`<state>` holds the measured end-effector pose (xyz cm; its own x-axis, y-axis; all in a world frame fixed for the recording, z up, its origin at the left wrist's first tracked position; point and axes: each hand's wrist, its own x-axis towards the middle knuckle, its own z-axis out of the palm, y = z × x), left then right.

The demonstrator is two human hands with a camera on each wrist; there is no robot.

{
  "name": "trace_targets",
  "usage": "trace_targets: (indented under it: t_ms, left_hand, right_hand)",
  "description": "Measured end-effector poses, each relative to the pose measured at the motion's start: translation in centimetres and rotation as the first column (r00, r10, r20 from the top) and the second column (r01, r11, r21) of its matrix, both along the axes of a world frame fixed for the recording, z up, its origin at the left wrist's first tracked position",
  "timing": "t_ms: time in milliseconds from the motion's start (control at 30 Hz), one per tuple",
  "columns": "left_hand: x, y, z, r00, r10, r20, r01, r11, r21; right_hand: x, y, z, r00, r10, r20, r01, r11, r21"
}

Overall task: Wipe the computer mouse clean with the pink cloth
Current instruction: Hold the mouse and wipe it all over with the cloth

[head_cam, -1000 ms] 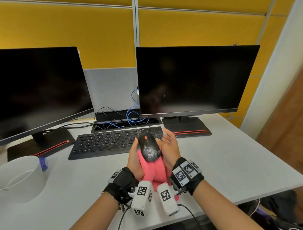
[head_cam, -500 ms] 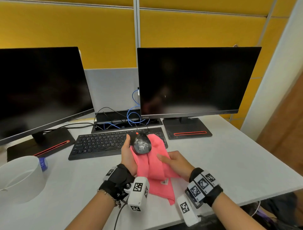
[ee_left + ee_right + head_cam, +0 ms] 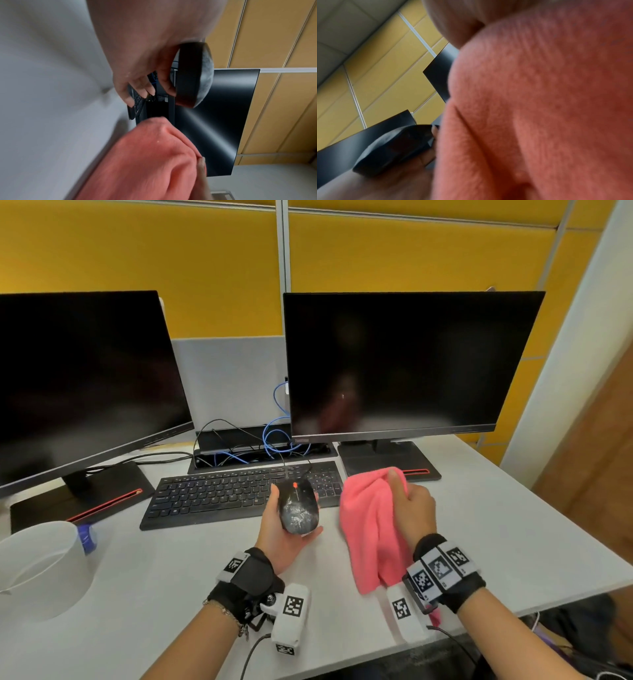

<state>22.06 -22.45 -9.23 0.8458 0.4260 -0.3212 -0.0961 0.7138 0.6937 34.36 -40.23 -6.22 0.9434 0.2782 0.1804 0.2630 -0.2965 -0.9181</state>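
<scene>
The left hand [image 3: 281, 537] cradles the computer mouse [image 3: 297, 506] from beneath, palm up, thumb on its left flank and fingers curled under the right, held clear of the desk [image 3: 164, 570]. Just to its right, apart from it, the right hand [image 3: 412, 510] bunches the pink cloth [image 3: 368, 529] in closed fingers, the rest hanging to the desk. Whitish smears cover the mouse's back. It looks light, rigid and smooth, likely slippery, so the side grip suits; its cord runs ahead past the keyboard [image 3: 222, 494]. The cloth is soft and limp, best wadded behind the fingertips
</scene>
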Motion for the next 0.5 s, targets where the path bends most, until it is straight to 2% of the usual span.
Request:
trace_targets:
  t_ms: [100,233,300,367,433,500]
  left_hand:
    - [0.4,-1.3,-0.5,1.0,-0.012,-0.026,0.012,1.0,0.001]
    - [0.9,-2.9,-1.2,0.995,-0.104,0.002,0.104,0.993,-0.06]
    - [1.3,-3.3,-1.9,0.992,-0.125,0.003,0.125,0.991,-0.044]
    - [1.5,-3.3,-2.6,0.994,-0.113,-0.012,0.112,0.993,-0.032]
    - [1.8,-3.2,-3.1,0.995,-0.09,-0.036,0.089,0.996,-0.015]
    - [1.9,-3.1,-3.2,0.996,-0.074,-0.049,0.074,0.997,-0.004]
  right_hand:
    - [0.2,0.5,0.0,0.999,-0.012,0.053,0.009,0.998,0.056]
    - [-1.0,1.7,-0.7,0.992,0.08,0.099,-0.092,0.989,0.119]
    - [-1.7,2.4,-1.5,0.99,0.137,0.014,-0.138,0.982,0.131]
    - [-2.1,3.1,-2.4,0.968,0.204,-0.149,-0.175,0.967,0.187]
    - [-2.3,3.9,-3.7,0.899,0.305,-0.315,-0.203,0.926,0.318]
    - [-2.9,4.5,-4.0,0.799,0.417,-0.434,-0.195,0.861,0.469]
